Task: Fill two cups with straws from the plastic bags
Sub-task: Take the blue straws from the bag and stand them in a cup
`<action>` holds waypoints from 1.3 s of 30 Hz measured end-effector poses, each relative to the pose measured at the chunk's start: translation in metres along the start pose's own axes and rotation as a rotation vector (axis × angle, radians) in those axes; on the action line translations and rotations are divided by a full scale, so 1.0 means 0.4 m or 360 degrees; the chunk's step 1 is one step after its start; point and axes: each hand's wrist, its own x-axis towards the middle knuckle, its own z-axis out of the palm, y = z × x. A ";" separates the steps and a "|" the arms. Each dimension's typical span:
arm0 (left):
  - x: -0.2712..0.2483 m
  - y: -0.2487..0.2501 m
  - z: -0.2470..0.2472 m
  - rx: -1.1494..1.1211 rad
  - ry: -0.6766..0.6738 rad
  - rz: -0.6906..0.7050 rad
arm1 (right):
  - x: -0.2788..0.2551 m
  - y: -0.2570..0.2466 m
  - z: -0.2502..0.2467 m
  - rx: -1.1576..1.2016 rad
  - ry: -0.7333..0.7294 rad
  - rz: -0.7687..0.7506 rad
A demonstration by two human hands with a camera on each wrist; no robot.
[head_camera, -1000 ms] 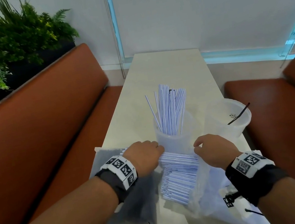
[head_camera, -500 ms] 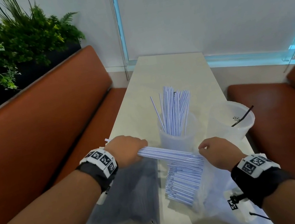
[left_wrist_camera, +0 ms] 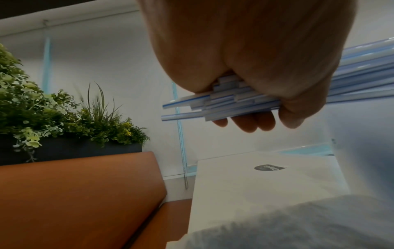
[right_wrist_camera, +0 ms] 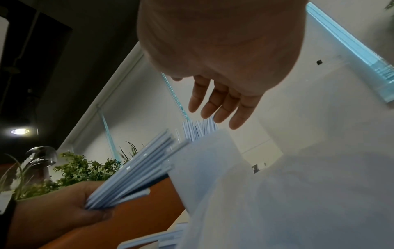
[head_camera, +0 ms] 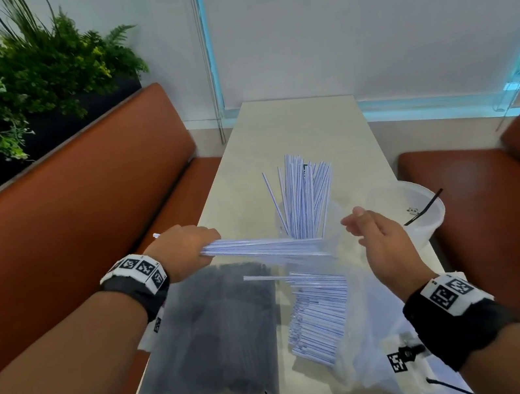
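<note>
My left hand (head_camera: 181, 252) gripped a bundle of striped straws (head_camera: 267, 249); my right hand (head_camera: 382, 245), at its 3 o'clock, hung spread, holding nothing.

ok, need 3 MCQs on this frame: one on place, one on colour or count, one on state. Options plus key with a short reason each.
1. Where is the bag of black straws?
A. On the table, under the left forearm
B. Inside the right-hand cup
C. On the right bench

2. What colour are the straws standing in the fuller cup?
A. Solid black
B. White with blue stripes
C. Green

3. What is the right hand doing?
A. Gripping a bundle of straws
B. Pinching the cup rim
C. Open, holding nothing

Key: 
1 A, the dark bag lies flat on the table beside the striped-straw bag. 
2 B, blue lines show on the white straws. 
3 C, its fingers are spread and empty; the left hand grips the bundle.
</note>
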 end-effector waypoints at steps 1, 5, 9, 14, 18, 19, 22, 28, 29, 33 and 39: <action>-0.001 0.004 -0.009 -0.0021 0.0044 0.0002 | 0.001 -0.004 0.003 0.0063 0.0012 -0.0011; 0.021 0.097 -0.042 -0.0138 0.0223 0.0096 | -0.001 -0.039 0.034 0.0365 -0.0015 -0.0002; 0.065 0.194 -0.063 -0.0078 0.0260 0.0135 | 0.024 -0.083 0.025 0.0559 0.0083 0.0003; 0.096 0.262 -0.088 -0.0055 0.0368 0.0185 | 0.039 -0.102 0.002 0.0472 0.0089 0.0005; 0.111 0.341 -0.083 -0.0072 0.0386 0.0267 | 0.020 -0.104 0.031 0.0491 -0.0125 0.0128; 0.112 0.346 -0.083 -0.0086 0.0380 0.0262 | 0.021 -0.100 0.029 0.0516 -0.0088 0.0116; 0.107 0.337 -0.107 -0.0360 0.0450 0.0219 | 0.030 -0.094 0.021 0.0774 -0.0036 0.0183; 0.103 0.381 -0.265 -0.2206 0.1094 0.0210 | 0.052 -0.116 0.033 0.1166 -0.0038 0.0622; 0.110 0.392 -0.288 -0.2486 0.1193 0.0289 | 0.053 -0.123 0.040 0.1212 -0.0066 0.0673; 0.136 0.436 -0.304 -0.3071 0.1249 0.0442 | 0.042 -0.156 0.068 0.1482 -0.0330 0.0738; 0.146 0.438 -0.264 -0.3151 0.1177 0.0259 | 0.042 -0.159 0.063 0.1494 -0.0408 0.0732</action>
